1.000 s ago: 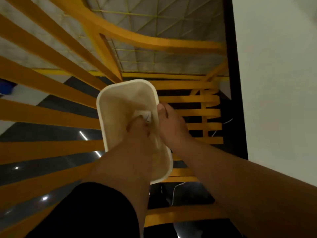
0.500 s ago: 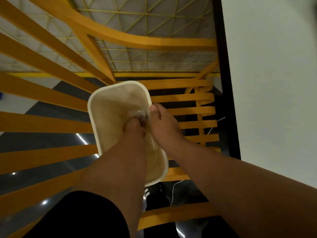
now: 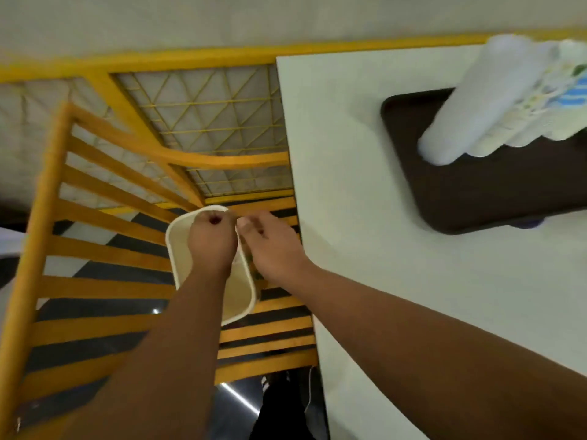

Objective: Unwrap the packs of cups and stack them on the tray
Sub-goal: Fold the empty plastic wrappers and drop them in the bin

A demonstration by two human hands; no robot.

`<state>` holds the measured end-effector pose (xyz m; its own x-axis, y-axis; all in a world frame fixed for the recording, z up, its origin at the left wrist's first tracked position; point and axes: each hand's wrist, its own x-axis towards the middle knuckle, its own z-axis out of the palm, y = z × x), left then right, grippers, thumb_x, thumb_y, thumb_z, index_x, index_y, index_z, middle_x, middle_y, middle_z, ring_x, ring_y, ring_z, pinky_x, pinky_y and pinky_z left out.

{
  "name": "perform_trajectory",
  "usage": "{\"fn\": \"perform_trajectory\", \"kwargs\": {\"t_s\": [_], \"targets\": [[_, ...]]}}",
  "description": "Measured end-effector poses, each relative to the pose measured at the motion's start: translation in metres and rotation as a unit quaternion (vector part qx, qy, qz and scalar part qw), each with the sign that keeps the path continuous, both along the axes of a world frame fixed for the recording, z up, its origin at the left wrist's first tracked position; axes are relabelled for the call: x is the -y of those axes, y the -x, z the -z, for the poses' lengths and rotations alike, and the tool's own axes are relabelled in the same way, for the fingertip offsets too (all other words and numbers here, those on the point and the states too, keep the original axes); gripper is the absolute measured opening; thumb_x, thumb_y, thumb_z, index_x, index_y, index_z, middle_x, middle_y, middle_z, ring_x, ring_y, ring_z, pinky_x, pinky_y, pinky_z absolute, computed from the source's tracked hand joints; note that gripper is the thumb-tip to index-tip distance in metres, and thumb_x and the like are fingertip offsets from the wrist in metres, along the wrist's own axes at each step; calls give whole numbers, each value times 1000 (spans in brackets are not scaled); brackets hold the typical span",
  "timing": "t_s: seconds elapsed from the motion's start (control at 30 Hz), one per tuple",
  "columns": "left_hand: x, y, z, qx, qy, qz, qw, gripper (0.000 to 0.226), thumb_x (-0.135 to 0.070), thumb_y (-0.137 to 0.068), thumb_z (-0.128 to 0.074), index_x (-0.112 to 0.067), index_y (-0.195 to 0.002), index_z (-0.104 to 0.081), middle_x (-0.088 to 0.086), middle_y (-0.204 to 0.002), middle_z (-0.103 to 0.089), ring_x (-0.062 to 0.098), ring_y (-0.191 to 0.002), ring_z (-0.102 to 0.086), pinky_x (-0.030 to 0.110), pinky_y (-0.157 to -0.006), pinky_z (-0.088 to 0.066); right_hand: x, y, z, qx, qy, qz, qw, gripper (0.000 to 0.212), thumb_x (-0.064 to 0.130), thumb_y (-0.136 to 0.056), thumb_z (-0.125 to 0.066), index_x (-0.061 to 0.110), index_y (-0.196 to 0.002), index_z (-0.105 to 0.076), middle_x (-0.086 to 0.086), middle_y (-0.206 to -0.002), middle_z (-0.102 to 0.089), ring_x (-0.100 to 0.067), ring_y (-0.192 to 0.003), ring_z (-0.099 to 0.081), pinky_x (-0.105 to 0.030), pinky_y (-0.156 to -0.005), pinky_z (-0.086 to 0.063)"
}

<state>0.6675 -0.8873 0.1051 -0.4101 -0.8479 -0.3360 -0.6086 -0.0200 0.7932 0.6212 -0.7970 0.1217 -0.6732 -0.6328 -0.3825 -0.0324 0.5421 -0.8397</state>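
- While my left hand (image 3: pixel 212 241) and right hand (image 3: pixel 270 246) are hovering over the bin (image 3: pixel 178 246), fingers curled, I cannot tell what they are grasping.
- Leaning beside the bin, the cup stacks (image 3: pixel 495 100) on the tray (image 3: pixel 476 198) are risking a topple.

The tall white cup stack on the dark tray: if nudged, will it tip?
Probably. The tall white stack of cups looks narrow for its height and already leans, so a side push may topple it. It seems light. It stands on the dark brown tray, which looks smooth, so it could slide.

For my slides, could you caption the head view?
Both hands over a cream bin; cup stacks on the dark tray.
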Motion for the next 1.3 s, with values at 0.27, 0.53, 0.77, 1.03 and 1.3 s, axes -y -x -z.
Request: {"fn": "perform_trajectory", "kwargs": {"t_s": [0.27,0.53,0.77,1.03,1.3], "targets": [[-194,61,-85,-83,100,60,990,20,-38,-92,-62,-19,-88,-57,-6,-76,-60,8,-71,-57,24,-60,-40,-218,60,-51,-127,38,30,991,23,33,-99,-48,20,-110,-65,7,-104,-65,-7,-92,-57,-22,-82,-47],[-368,122,-104,-62,84,141,985,16,-34,-93,-63,-19,-92,-61,-10,-79,-62,7,-73,-58,14,-61,-40,-412,127,-62,-131,-62,89,985,22,39,-100,-46,25,-107,-62,10,-96,-61,-8,-88,-59,-19,-81,-47],[-429,167,-90,-10,84,238,967,15,-34,-94,-62,-19,-95,-61,-8,-80,-63,8,-72,-59,15,-57,-42,-507,160,-48,-134,-60,178,973,17,31,-99,-47,26,-92,-62,10,-85,-64,-6,-79,-59,-15,-66,-41],[-446,232,-65,32,116,352,928,31,-36,-92,-63,-16,-115,-60,2,-115,-60,16,-99,-56,26,-81,-42,-552,186,-42,-137,-67,271,950,14,31,-97,-50,28,-91,-63,12,-87,-64,-4,-79,-59,-15,-66,-41],[-464,289,-56,124,48,383,914,56,-36,-91,-66,-14,-138,-45,11,-128,-59,28,-120,-56,32,-90,-45,-582,239,-31,-190,-140,237,942,39,40,-93,-59,27,-130,-55,6,-137,-52,-16,-124,-47,-33,-104,-42]]}}
